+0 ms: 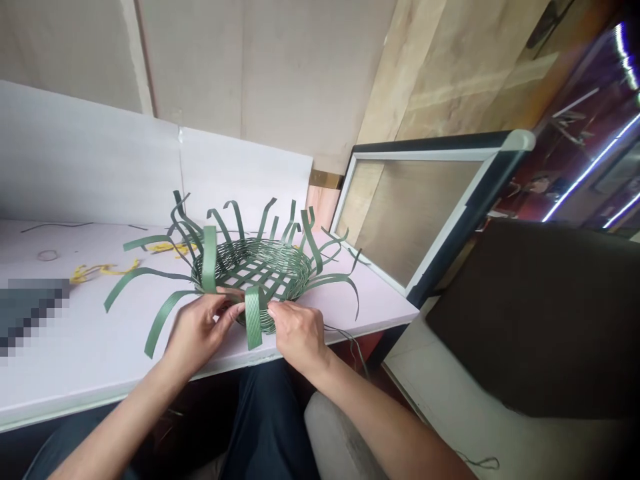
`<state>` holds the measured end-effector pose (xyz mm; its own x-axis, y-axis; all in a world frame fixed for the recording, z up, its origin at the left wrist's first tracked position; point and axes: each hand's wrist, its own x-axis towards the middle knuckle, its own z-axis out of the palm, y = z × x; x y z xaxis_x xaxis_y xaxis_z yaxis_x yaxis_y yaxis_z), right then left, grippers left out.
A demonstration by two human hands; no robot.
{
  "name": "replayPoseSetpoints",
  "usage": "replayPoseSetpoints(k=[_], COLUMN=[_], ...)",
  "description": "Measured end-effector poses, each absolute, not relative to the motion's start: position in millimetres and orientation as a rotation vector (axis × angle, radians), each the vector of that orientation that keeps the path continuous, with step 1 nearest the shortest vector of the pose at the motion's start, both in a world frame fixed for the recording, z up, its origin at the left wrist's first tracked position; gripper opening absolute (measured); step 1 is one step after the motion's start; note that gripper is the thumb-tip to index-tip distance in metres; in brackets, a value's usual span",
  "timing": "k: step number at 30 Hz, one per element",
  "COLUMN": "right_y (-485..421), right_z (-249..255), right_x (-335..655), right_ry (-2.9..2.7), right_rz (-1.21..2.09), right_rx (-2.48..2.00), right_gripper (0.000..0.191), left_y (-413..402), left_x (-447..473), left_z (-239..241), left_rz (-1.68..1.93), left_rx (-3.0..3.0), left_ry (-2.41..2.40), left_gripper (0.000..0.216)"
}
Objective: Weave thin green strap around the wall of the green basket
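Observation:
A round green woven basket [305, 263] sits near the front edge of the white table, its flat straps bending outward all around the rim. Its base is an open lattice of crossed straps. My left hand [203, 327] is closed at the near left rim, thumb and fingers pinching at the weave. My right hand [300, 330] is closed at the near right rim, fingertips pressed together. Between the two hands a wide green strap [254, 320] curls over the rim. What exactly lies in each pinch is too small to make out.
Yellow twisted ties [103, 270] and a small ring [48, 255] lie on the white table [100, 347]. A dark-framed panel [465, 233] stands at the table's right end. Thin cord [353, 337] hangs over the front edge. A large dark brown object [540, 320] stands at right.

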<state>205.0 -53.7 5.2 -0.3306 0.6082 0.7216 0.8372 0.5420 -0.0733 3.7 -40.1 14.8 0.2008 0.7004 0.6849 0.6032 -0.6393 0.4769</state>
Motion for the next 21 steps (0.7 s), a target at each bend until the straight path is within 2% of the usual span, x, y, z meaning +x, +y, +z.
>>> replayPoseSetpoints(k=[2, 4, 7, 10, 12, 15, 19, 21], right_y=[-53.6, -53.2, -53.4, -54.5, -55.5, -56.6, -54.9, -53.0], right_z=[4.2, 3.5, 3.8, 5.6, 7.2, 9.0, 8.6, 6.7], right_x=[201.2, 201.2, 203.5, 204.6, 204.7, 205.0, 206.5, 209.2], right_ry=[-2.043, -2.035, -2.034, -2.025, -2.026, -2.046, -2.072, -2.089], right_rz=[-0.392, -0.374, -0.349, -0.334, -0.330, -0.322, -0.281, -0.285], right_rx=[-1.164, -1.162, -1.161, -1.169, -1.170, -1.168, -1.187, -1.180], right_gripper=[0.026, 0.027, 0.025, 0.023, 0.023, 0.021, 0.014, 0.018], left_y=[-56.7, -71.8, -80.2, -69.7, -59.3, -48.6, -41.7, -38.1], left_x=[3.0, 7.1, 19.7, 34.1, 41.0, 45.1, 41.1, 37.7], left_z=[4.4, -4.5, -9.6, -3.9, 3.7, 17.1, 31.0, 32.6], left_rz=[1.620, 1.757, 1.741, 1.643, 1.557, 1.229, 0.823, 0.776], left_rx=[2.365, 2.405, 2.576, 2.637, 2.622, 2.697, 2.875, 2.925], left_ry=[1.370, 1.423, 1.305, 1.225, 1.252, 1.294, 1.311, 1.275], left_gripper=[0.022, 0.027, 0.039, 0.046, 0.039, 0.021, 0.021, 0.021])
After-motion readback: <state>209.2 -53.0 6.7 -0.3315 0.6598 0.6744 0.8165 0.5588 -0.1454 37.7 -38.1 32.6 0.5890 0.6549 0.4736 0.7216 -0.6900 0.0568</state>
